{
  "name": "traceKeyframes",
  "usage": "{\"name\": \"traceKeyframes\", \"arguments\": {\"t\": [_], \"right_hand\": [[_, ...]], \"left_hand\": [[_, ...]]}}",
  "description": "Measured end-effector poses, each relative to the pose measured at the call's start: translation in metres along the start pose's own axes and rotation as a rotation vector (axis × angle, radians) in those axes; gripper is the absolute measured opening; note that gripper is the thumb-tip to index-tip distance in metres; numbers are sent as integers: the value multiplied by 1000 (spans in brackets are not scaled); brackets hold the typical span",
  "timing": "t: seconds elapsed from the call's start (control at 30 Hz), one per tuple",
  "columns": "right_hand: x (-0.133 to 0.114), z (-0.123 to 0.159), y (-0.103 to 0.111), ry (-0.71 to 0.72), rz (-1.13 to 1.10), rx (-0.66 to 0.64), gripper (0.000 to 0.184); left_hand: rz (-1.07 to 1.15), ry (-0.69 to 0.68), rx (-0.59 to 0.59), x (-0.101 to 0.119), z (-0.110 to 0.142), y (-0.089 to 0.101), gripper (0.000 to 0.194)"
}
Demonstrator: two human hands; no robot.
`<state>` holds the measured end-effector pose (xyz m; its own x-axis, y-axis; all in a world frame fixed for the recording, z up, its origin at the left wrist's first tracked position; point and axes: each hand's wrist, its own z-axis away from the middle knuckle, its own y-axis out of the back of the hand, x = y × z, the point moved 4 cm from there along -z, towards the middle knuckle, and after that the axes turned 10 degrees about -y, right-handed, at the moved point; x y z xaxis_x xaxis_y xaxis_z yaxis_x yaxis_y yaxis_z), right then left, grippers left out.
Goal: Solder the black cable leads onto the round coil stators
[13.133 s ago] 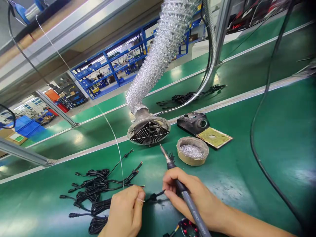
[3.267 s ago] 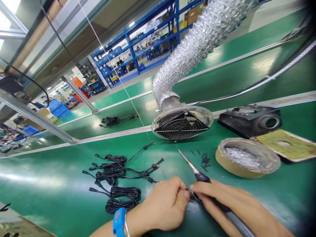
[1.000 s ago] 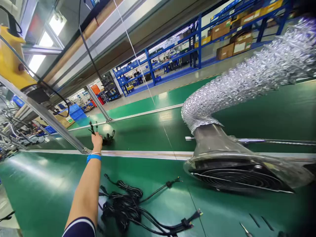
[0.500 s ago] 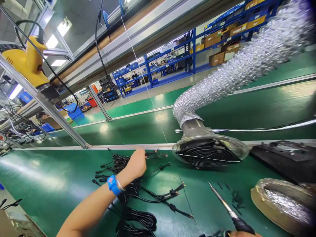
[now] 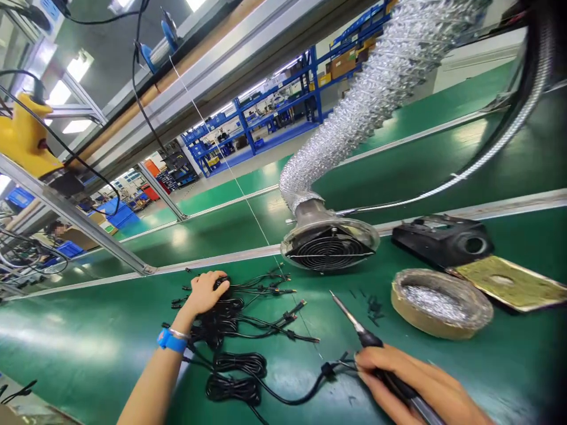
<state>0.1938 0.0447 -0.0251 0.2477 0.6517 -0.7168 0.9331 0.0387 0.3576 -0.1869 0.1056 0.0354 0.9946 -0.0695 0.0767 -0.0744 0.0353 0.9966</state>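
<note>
My left hand [image 5: 204, 291], with a blue wristband, rests curled on a coiled black cable at the far end of a pile of black cables [image 5: 230, 330] on the green bench. My right hand [image 5: 411, 386] grips a soldering iron [image 5: 354, 323] whose tip points up and left; its fingertips also pinch the end of a black cable [image 5: 330, 370] that loops back to the pile. A thin solder wire [image 5: 248, 203] hangs down from above between my hands.
A fume fan [image 5: 330, 247] on a silver flexible duct [image 5: 367, 100] sits behind the cables. To the right are a round solder-dross tray [image 5: 440, 302], a black iron stand [image 5: 443, 239] and a yellow sponge pad [image 5: 509, 283]. Small black sleeve pieces [image 5: 374, 306] lie near the tray.
My left hand has come back from the far conveyor belt and lowered a cable bundle onto the pile. My right hand and the iron have come further into view.
</note>
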Motion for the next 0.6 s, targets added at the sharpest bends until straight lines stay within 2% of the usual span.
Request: {"name": "traceKeyframes", "arguments": {"t": [0.1, 0.17, 0.23, 0.27, 0.33, 0.4, 0.47, 0.53, 0.6], "right_hand": [[-11, -6, 3, 50, 13, -1, 23], [-12, -5, 4, 76, 28, 17, 24], [-10, -2, 4, 89, 47, 14, 24], [-9, -1, 3, 93, 55, 3, 24], [-7, 1, 3, 113, 59, -12, 23], [-8, 1, 3, 136, 60, -27, 23], [-8, 1, 3, 155, 61, -35, 24], [-9, 0, 3, 166, 60, -39, 24], [-10, -1, 2, 156, 54, -43, 23]], "left_hand": [[0, 39, 89, 21, 18, -2, 32], [11, 42, 187, 55, 38, 2, 34], [82, -29, 232, 103, 60, 3, 33], [223, -143, 201, 132, 71, 1, 31], [468, -336, 1, 186, 87, -11, 30], [529, -366, -96, 220, 89, -23, 34], [586, -319, -155, 233, 79, -38, 30], [783, -221, -271, 233, 65, -57, 29], [1015, -118, -392, 230, 55, -75, 36]]}}
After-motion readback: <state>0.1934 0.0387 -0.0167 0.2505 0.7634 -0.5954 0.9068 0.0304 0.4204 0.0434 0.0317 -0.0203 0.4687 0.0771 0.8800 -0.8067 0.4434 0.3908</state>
